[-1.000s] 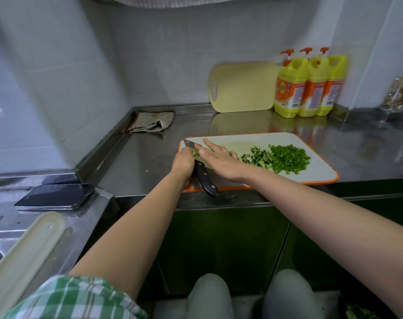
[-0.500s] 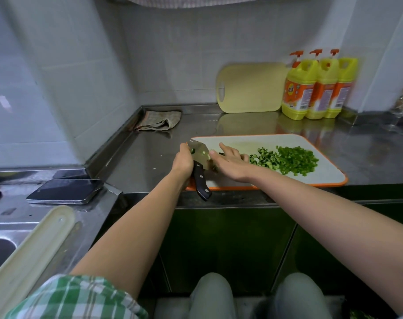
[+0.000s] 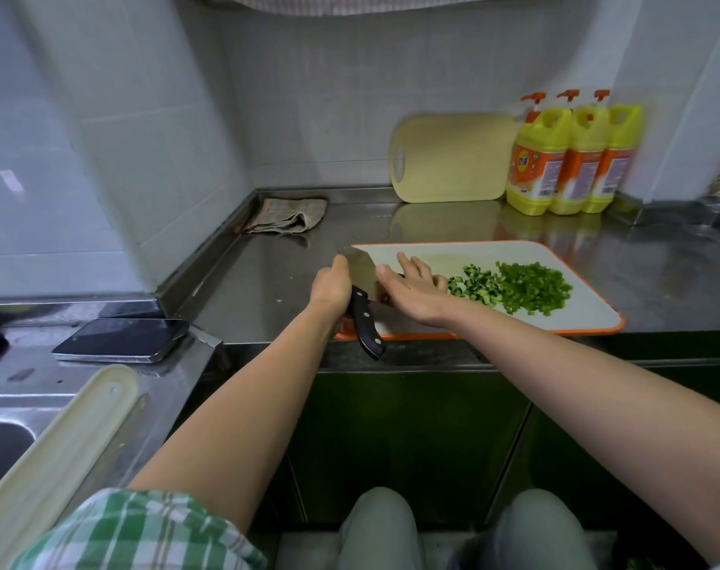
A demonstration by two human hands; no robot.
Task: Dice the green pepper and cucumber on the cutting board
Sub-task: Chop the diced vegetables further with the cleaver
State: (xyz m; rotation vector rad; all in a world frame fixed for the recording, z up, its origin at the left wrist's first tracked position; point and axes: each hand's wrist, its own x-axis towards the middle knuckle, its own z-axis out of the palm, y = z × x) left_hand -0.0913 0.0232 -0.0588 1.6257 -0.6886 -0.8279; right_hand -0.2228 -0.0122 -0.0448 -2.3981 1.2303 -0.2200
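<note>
A white cutting board with an orange rim (image 3: 580,318) lies on the steel counter. On it sit a heap of diced green pepper (image 3: 531,285) and, just left of it, diced cucumber (image 3: 475,286). My left hand (image 3: 331,285) grips the knife where the black handle (image 3: 365,326) meets the blade (image 3: 359,267), and the blade stands tilted over the board's left end. My right hand (image 3: 412,292) lies with straight fingers against the blade's right face. The blade's lower edge is hidden behind my hands.
A yellow board (image 3: 453,158) leans on the back wall beside three yellow detergent bottles (image 3: 572,158). A folded cloth (image 3: 288,216) lies in the back left corner. A phone (image 3: 119,339), a cream board (image 3: 54,446) and the sink (image 3: 0,446) are at the left.
The knife blade has tipped up from lying low on the board. My right fingers have slid along its face, and the green bits seen on the blade earlier no longer show.
</note>
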